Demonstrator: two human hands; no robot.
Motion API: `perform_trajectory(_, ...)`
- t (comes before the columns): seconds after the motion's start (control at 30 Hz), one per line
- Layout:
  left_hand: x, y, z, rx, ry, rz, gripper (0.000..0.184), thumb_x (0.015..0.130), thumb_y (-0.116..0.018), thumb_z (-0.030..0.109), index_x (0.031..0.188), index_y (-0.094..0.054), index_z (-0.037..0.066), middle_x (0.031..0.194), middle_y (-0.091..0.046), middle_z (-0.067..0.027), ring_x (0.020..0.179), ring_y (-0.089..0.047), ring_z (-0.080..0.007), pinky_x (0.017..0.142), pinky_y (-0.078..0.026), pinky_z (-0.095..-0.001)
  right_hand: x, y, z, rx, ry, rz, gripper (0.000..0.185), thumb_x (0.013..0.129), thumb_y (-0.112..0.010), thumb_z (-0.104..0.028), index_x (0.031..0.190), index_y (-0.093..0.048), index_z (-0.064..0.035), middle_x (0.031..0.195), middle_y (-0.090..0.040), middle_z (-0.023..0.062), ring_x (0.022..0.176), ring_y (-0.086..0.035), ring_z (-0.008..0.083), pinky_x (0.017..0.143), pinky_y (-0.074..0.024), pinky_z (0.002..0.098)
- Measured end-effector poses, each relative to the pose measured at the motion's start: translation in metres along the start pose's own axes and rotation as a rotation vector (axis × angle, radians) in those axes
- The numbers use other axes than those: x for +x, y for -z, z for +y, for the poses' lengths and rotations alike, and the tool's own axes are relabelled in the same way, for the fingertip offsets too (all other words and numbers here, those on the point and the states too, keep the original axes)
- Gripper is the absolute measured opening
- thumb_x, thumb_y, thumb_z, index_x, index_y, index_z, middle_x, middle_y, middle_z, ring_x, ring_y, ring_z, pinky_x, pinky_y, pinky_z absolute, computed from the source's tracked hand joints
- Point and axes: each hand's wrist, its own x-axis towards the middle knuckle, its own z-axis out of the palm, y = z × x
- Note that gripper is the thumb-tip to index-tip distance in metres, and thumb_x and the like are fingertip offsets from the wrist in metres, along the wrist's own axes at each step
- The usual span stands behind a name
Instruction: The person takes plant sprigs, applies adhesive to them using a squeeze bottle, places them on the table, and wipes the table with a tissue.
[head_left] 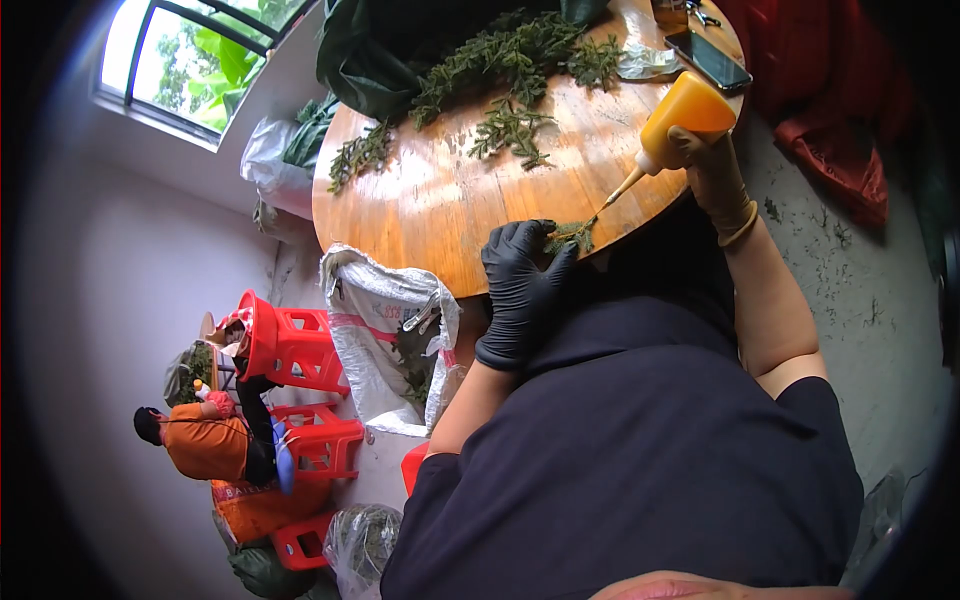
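My left hand (522,290), in a black glove, pinches a small green sprig (571,236) by the near edge of the round wooden table. In a tan glove, my right hand (712,178) grips a squeeze bottle (686,115) filled with orange-yellow liquid. The bottle tilts downward, and its long thin nozzle (627,187) ends at or just above the sprig; whether they touch I cannot tell. Farther back on the table lies a pile of green artificial-looking sprigs (500,62), with a few loose ones (512,132) nearer to me.
The wooden table (420,215) carries a phone (708,60) and crumpled plastic (645,62). A white woven sack (365,345) with greenery hangs at its left edge. Red stools (305,350) and a seated person in orange (205,440) are farther left. Red cloth (835,150) lies right.
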Motion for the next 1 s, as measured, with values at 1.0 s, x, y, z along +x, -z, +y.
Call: perform_trajectory(1.0, -0.043, 0.201, -0.094, 0.497, 0.335, -0.222, 0.052, 0.078, -0.080, 0.013, 0.125, -0.062, 0.000, 0.124, -0.063, -0.0169, 0.120, -0.056, -0.0326, 0.106, -0.040, -0.0401, 0.001, 0.000, 0.011, 0.340, -0.102, -0.044, 0.055, 0.089, -0.073, -0.041, 0.130, -0.051, -0.0111, 0.117, -0.062, 0.0077, 0.111, -0.063, 0.0225, 0.090, -0.0567, 0.0481)
